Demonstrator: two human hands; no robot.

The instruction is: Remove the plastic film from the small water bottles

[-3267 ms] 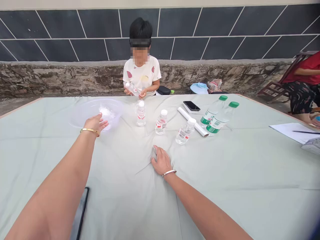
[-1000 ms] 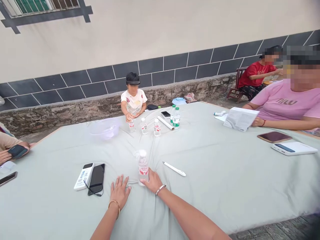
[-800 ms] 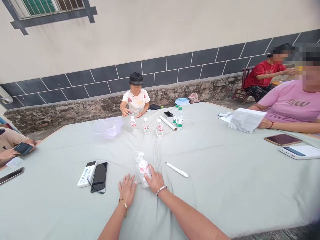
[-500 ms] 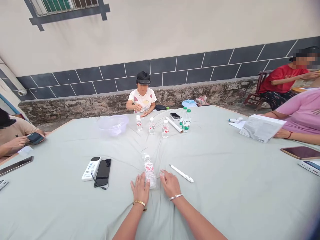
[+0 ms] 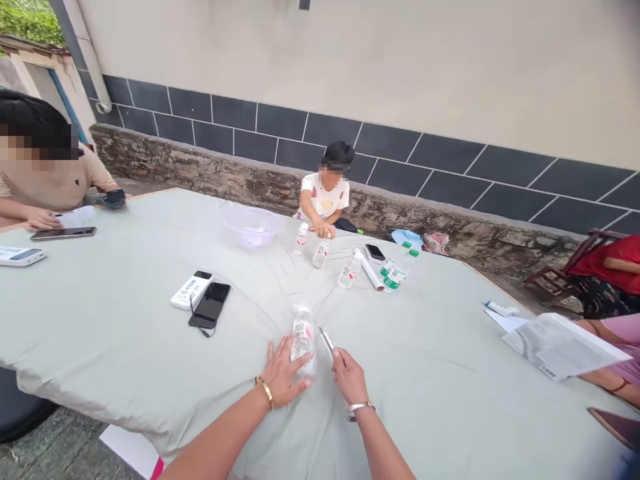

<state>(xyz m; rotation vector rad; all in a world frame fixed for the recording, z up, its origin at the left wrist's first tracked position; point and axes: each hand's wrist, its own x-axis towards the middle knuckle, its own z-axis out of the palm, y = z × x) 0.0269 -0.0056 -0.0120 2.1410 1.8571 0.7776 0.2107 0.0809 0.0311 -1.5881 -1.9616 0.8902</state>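
Note:
A clear plastic bottle (image 5: 303, 339) with a red and white label lies on the cloth in front of me, in a loose transparent wrapper. My left hand (image 5: 284, 373) rests spread against its left side, one finger across the bottle and the thumb near its base. To the right of the bottle, my right hand (image 5: 349, 377) is closed round a slim white utility knife (image 5: 327, 341). The tip of the knife points up and left, beside the bottle and apart from it. Most of its handle is hidden in my fingers.
A white power bank (image 5: 192, 291) and a black phone (image 5: 210, 305) lie to the left. Farther back are a clear basin (image 5: 251, 227), small bottles (image 5: 349, 272), green-capped bottles (image 5: 397, 275) and a white roll (image 5: 370, 272). A person (image 5: 326, 193) opposite touches one bottle; others sit at both sides.
My right hand has picked up the utility knife from the cloth. My left hand has turned further over the bottle. The person opposite has reached to a small bottle. My view has tilted and shifted.

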